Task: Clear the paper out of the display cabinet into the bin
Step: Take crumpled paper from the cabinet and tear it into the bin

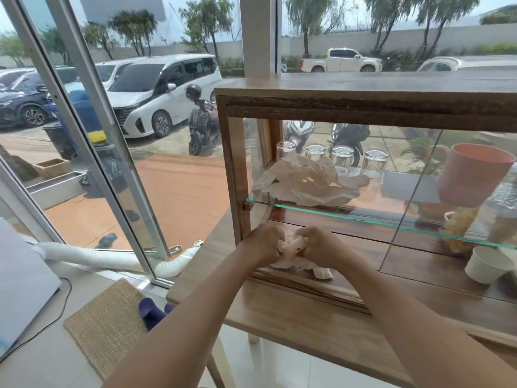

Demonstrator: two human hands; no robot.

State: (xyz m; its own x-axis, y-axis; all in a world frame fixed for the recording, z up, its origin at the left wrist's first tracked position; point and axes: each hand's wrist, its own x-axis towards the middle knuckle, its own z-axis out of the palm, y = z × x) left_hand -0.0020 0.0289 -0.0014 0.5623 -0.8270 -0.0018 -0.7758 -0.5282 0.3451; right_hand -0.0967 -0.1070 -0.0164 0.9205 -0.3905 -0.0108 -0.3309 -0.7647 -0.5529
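Note:
The wooden display cabinet [233, 163] stands on a wooden table, its left side open. A big crumpled sheet of pale paper [310, 180] lies on the glass shelf [363, 217]. On the cabinet's bottom board, a smaller wad of crumpled paper [292, 254] is squeezed between both hands. My left hand [261, 243] is shut on its left side. My right hand [319, 245] is shut on its right side. Part of that paper trails out below the hands toward the front rail. No bin is in view.
Upturned glasses [342, 158] stand at the back of the glass shelf, with a pink mug [472, 175] behind the sliding glass pane. A white paper cup [488, 264] sits on the bottom board. A woven mat [109, 323], dark slippers [152, 312] and a white hose [92, 257] lie on the floor.

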